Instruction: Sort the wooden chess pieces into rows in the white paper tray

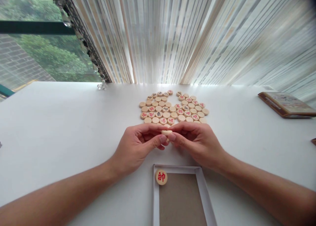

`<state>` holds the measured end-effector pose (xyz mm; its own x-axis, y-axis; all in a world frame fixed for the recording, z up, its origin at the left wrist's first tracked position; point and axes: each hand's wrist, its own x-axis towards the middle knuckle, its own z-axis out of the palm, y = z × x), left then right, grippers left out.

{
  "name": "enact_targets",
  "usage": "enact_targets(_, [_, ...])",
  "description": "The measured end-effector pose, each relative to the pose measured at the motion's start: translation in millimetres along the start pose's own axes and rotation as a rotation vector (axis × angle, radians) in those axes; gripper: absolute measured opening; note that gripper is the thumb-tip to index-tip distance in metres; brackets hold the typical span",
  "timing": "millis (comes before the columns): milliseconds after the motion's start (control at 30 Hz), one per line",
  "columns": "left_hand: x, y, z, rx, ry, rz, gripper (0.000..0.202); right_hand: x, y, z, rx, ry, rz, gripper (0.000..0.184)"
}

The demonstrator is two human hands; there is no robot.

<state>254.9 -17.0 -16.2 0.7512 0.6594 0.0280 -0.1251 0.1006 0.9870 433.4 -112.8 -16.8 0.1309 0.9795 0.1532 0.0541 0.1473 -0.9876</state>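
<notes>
Between my two hands is a round wooden Chinese chess piece (167,132), seen nearly edge-on, so its character cannot be read. My left hand (138,143) pinches it from the left with thumb and fingers. From the right side, my right hand (197,142) grips the same piece. Just beyond lies a spread of many more chess pieces (166,115), some with red or black characters, others blank side up. Nearer to me is an open shallow box (182,199) with white walls. A piece with a red character (161,177) sits in its far left corner.
A flat brown box (288,104) lies on the white table (74,130) at the right. Small clear glass-like beads (101,85) rest at the table's back edge, below the striped curtain (158,35). A window (44,48) shows at the left.
</notes>
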Motion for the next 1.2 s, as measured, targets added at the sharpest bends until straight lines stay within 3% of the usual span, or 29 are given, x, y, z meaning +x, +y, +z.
enact_targets(167, [0, -1, -0.4, 0.042, 0.039, -0.02, 0.024, -2, 0, -2, -0.059, -0.02, -0.004, 0.029])
enact_targets(333, [-2, -5, -2.1, -0.02, -0.025, -0.007, 0.04, -3, 0, -4, -0.148, -0.048, 0.024, 0.041])
enact_targets(500, [-4, -4, 0.5, -0.036, -0.053, -0.002, 0.034, -2, -3, -5, -0.144, -0.086, 0.05, 0.045])
enact_targets(667, [-8, -3, 3.4, 0.047, -0.028, 0.002, 0.032, -2, 2, -3, -0.061, -0.133, 0.057, 0.033])
enact_targets(933, [-9, -1, 6.7, 0.168, -0.039, 0.112, 0.021, -1, 0, -3, -0.144, -0.112, 0.078, 0.038])
enact_targets(1200, [-9, -1, 5.0, 0.065, -0.017, 0.031, 0.03, 0, -8, -5, -0.167, -0.145, 0.109, 0.042])
